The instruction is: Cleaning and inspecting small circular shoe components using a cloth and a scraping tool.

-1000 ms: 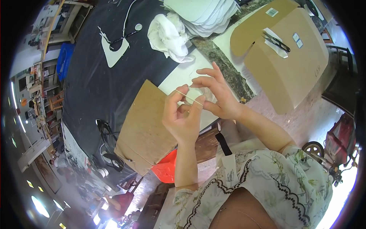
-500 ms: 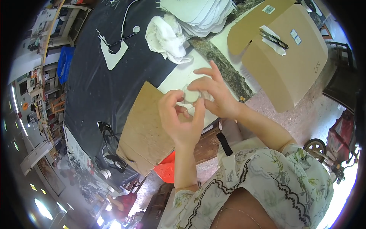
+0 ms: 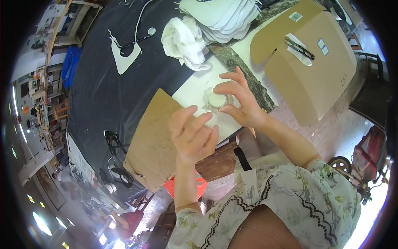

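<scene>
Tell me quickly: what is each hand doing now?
Left hand: open, fingers loosely curled, holding nothing visible.
Right hand: fingers closed on a small round white piece.

A black cloth point(image 3: 107, 79) covers most of the table. On it lie a crumpled white rag point(image 3: 182, 41), a white cut-out point(image 3: 124, 60) with a black tool across it, and a stack of white pieces point(image 3: 224, 16) at the far edge. A brown board point(image 3: 151, 141) lies at the near edge. To the right stands a cardboard box point(image 3: 315, 70) with scissors point(image 3: 299, 47) on top.
</scene>
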{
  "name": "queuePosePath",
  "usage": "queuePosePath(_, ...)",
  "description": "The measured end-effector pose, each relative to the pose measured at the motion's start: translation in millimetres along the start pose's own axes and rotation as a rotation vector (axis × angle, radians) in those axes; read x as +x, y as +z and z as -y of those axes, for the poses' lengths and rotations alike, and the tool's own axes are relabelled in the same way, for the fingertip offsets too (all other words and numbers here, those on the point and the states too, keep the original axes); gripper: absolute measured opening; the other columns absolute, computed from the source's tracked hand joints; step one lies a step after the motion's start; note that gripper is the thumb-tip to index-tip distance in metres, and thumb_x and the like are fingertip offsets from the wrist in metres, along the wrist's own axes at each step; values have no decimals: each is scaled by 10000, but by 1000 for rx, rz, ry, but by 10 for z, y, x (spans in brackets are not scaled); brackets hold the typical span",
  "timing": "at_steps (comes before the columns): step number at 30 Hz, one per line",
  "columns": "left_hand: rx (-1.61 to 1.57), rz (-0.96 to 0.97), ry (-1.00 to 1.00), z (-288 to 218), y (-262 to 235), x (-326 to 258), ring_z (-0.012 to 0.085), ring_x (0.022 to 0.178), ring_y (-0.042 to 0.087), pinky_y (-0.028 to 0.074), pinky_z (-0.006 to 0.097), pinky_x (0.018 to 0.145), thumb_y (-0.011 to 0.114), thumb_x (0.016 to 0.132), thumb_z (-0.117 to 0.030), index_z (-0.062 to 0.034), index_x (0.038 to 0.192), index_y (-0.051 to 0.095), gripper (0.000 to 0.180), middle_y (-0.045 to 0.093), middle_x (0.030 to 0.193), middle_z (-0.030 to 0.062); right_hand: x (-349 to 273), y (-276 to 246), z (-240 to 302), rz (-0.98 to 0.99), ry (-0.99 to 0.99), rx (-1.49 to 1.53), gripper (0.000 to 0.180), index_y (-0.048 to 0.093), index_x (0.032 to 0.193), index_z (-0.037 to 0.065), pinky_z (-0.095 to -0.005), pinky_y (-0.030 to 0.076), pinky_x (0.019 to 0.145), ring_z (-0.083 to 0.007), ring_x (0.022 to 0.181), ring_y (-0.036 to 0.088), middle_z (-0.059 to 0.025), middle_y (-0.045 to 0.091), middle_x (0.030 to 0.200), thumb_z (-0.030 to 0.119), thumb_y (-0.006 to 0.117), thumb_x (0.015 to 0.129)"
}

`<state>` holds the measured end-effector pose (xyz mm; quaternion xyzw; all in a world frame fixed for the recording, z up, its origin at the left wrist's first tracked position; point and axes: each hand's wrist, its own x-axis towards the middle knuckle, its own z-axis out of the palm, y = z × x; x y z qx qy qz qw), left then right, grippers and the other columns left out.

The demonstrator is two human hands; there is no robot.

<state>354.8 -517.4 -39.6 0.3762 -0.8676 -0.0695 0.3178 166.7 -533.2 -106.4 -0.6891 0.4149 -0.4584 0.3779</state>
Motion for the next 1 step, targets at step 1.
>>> queuePosePath(1, -56, -17, 52, 39, 12, -23, 297, 1019, 540, 420, 432, 852, 728, 674, -94, -110, 634, 555, 179, 592, 1130, 114, 1, 6, 11, 11, 7, 9, 392, 557, 1121, 92, -574, 43, 1104, -299, 1254, 400, -49, 601, 1094, 174, 699, 765)
